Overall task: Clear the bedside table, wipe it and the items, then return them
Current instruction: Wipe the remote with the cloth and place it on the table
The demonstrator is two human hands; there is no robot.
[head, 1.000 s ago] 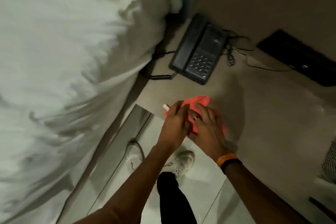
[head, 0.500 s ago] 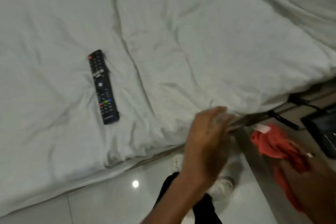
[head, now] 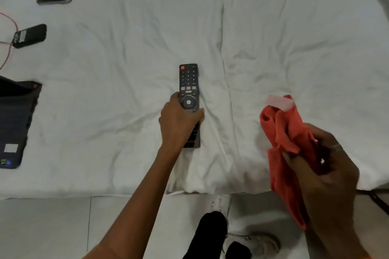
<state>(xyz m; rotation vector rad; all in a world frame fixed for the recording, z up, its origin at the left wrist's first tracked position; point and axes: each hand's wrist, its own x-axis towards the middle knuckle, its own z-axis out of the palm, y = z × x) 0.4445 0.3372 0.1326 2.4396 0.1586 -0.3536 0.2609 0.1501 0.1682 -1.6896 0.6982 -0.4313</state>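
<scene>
**Off the table, onto the remote**

View has swung from the bedside table to the bed point(head: 126, 132); table wipe looks done, items next. My left hand point(head: 177, 121) is now closing round the remote point(head: 188, 82), which lies flat on the sheet, arm reaching straight out, thumb on its right edge. My right hand point(head: 328, 166) stays back near the bed edge, clenching the bunched red cloth point(head: 282, 132), ready to wipe.

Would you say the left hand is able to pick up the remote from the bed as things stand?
Probably yes: the left hand already wraps the remote, which lies alone on the sheet, nothing covering it.
</scene>
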